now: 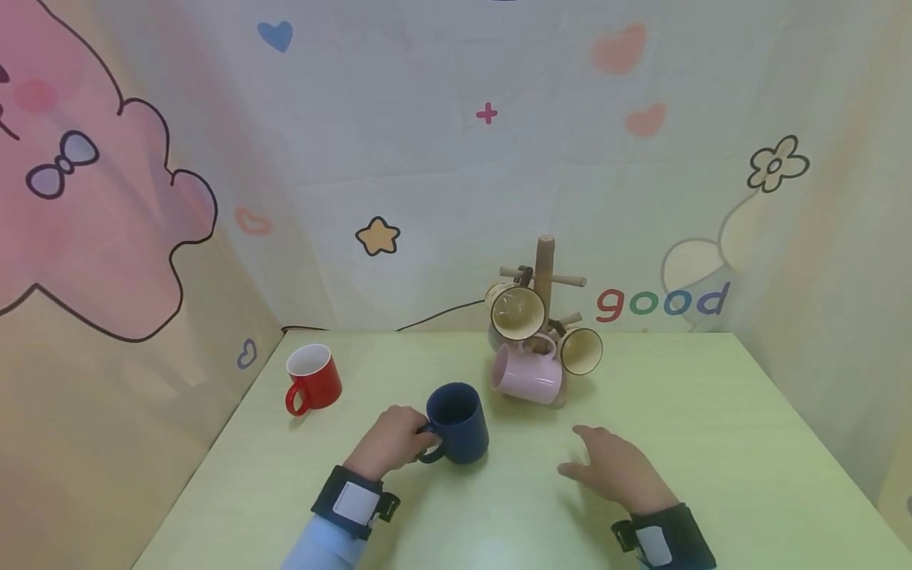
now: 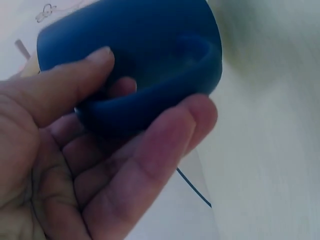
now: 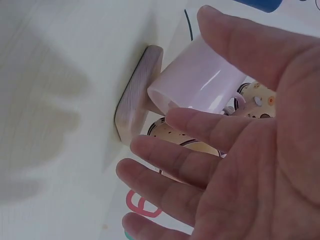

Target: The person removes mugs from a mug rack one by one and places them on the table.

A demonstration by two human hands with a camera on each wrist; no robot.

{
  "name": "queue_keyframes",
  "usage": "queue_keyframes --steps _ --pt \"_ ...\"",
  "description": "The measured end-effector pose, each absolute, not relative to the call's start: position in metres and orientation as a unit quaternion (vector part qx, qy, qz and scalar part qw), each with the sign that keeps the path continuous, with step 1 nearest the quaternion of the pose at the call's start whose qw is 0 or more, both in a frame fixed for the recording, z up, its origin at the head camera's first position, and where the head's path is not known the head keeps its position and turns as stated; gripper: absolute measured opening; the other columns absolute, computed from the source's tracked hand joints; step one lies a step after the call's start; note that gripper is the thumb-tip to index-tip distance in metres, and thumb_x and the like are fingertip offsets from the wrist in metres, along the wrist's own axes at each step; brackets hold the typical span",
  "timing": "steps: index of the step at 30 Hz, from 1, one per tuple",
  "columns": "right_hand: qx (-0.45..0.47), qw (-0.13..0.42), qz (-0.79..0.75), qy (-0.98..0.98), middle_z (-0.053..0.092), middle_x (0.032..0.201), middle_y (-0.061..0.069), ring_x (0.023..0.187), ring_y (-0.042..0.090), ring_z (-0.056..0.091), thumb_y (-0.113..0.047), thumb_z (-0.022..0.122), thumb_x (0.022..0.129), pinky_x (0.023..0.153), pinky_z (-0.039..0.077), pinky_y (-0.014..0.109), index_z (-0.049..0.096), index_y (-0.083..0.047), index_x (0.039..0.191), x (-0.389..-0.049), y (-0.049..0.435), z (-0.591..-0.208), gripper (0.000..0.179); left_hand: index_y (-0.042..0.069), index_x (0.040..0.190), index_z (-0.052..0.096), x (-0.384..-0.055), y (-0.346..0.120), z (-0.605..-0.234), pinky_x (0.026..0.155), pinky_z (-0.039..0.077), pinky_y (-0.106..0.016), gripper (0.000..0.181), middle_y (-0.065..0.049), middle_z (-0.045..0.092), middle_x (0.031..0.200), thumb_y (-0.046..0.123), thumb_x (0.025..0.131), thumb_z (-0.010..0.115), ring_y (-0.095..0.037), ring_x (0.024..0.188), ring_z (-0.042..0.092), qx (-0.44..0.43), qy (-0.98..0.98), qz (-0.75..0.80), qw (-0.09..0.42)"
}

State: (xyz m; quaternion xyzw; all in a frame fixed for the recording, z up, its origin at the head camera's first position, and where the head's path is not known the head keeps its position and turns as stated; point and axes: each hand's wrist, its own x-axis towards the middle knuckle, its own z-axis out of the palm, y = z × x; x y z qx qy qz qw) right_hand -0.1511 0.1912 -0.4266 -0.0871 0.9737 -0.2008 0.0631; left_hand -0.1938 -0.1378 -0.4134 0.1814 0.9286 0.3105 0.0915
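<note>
Light-blue sleeve point(image 1: 324, 548) and black wrist strap point(image 1: 342, 481) lead forward to the left hand point(image 1: 390, 439), its thumb and fingers pinching the looped handle point(image 1: 431, 456) of a dark blue, straight-sided mug point(image 1: 465, 435). That mug is held mouth up near the middle of the smooth, pale green table point(image 1: 712, 443); I can't tell whether its base touches down. Off to its right, the right hand point(image 1: 618, 469) angles inward, thumb and fingers spread. Beyond both, a glossy pale pink mug point(image 1: 527, 378) hangs tilted on a grained wooden mug tree point(image 1: 545, 257), alongside an upper cream mug point(image 1: 518, 313) and a lower cream mug point(image 1: 580, 351), both dark-rimmed. Far left stands a shiny red mug point(image 1: 324, 383), white inside.
</note>
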Motion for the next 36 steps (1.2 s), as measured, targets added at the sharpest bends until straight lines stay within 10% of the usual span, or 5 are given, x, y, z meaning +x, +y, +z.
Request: queue_keyframes --steps 36 --pt "-0.080 0.082 -0.212 0.971 0.063 0.120 0.024 0.114 0.043 0.058 -0.036 0.072 0.089 0.096 0.043 0.059 0.056 0.006 0.132 -0.149 0.194 -0.424 0.062 -0.010 0.096 0.068 -0.256 -0.204 -0.416 0.055 0.046 -0.032 0.032 -0.014 0.063 0.069 0.022 0.093 0.069 -0.030 0.064 0.060 -0.102 0.962 0.247 -0.051"
